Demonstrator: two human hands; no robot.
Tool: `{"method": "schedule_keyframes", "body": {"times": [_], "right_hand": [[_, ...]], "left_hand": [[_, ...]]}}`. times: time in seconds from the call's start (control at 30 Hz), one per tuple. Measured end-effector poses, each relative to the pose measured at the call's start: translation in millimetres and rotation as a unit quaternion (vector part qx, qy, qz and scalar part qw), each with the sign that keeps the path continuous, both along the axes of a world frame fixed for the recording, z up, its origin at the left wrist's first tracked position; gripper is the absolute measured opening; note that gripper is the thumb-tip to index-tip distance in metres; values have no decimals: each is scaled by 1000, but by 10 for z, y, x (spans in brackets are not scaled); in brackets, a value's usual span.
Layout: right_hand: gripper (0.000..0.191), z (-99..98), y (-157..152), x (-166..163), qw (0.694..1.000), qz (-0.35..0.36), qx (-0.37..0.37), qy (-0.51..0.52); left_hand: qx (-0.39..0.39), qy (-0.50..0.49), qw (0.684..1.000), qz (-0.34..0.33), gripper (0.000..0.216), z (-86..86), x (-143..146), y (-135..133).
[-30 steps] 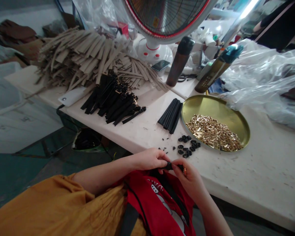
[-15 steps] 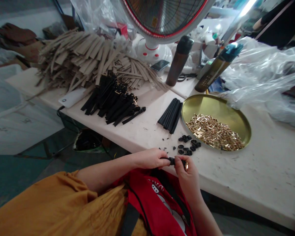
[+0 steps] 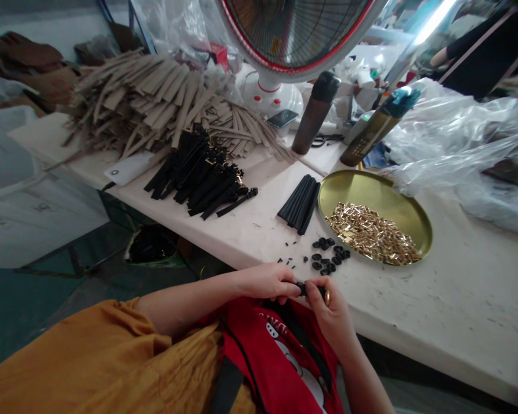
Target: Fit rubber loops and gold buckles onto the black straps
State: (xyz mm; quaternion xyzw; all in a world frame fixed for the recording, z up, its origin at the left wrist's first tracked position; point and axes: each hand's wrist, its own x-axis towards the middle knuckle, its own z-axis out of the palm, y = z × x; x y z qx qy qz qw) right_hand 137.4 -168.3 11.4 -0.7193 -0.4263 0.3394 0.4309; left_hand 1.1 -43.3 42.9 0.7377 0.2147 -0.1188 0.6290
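Black and small, a strap piece (image 3: 304, 287) sits pinched between both hands at the near edge of the worktop (image 3: 457, 299), nearer the person than the brass tray (image 3: 371, 181) and to its left. The left hand (image 3: 267, 282) is closed on the piece's left end with thumb and fingertips. The right hand (image 3: 330, 307) is closed on the right end, fingers curled narrow, and a ring (image 3: 327, 298) shows on one finger. The two hands touch at the fingertips, over a red cloth (image 3: 280, 356) on the person's lap.

The tray is round and shallow, and a heap of gold metal clips (image 3: 373, 236) lies across its near half. Just off the tray's near-left rim, a scatter of black loops (image 3: 328, 259) rests on the worktop, between the tray and the hands. Against the tray's left rim lies a neat bundle of black strips (image 3: 300, 197), angled away from the person. Further left of the tray is a bigger pile of black straps (image 3: 202, 175), some with gold fittings, and beyond that, a large heap of tan strips (image 3: 155, 103).

Behind the tray stand a brown bottle (image 3: 317, 112) and a green-capped bottle (image 3: 377, 126), both tilted in this view, with a fan (image 3: 293, 29) behind them. To the tray's right, crumpled clear plastic bags (image 3: 457, 149) cover the worktop.
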Motion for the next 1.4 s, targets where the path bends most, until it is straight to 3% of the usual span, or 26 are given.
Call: {"method": "schedule_keyframes", "body": {"times": [0.13, 0.23, 0.47, 0.53, 0.63, 0.77, 0.9, 1.03, 1.13, 1.4], "right_hand": [[21, 35, -35, 54, 992, 84, 0, -94], [20, 36, -48, 85, 989, 91, 3, -120], [18, 31, -49, 115, 996, 74, 12, -47], [18, -2, -56, 108, 998, 55, 20, -3], [20, -68, -59, 69, 997, -30, 27, 61], [22, -119, -13, 6, 992, -113, 23, 53], [22, -124, 36, -27, 993, -112, 31, 10], [22, -104, 12, -35, 993, -88, 26, -73], [22, -75, -4, -33, 988, -88, 26, -120], [25, -55, 56, -76, 993, -116, 9, -5]], "left_hand": [[11, 11, 1000, -14, 25, 70, 2, -39], [-18, 10, 999, -30, 23, 113, 1, -25], [0, 8, 999, -40, 35, 102, 53, 36], [9, 3, 999, -33, 38, 85, 90, 31], [12, 4, 999, -38, 33, 77, 136, 37], [19, -8, 999, -39, 21, 59, 159, 63], [56, -2, 998, -11, 25, 12, 169, 37], [97, 18, 995, -23, 23, -9, 167, -13], [82, 10, 996, -33, 22, 1, 150, -13], [1, -2, 1000, 12, 23, -93, 112, -14]]}}
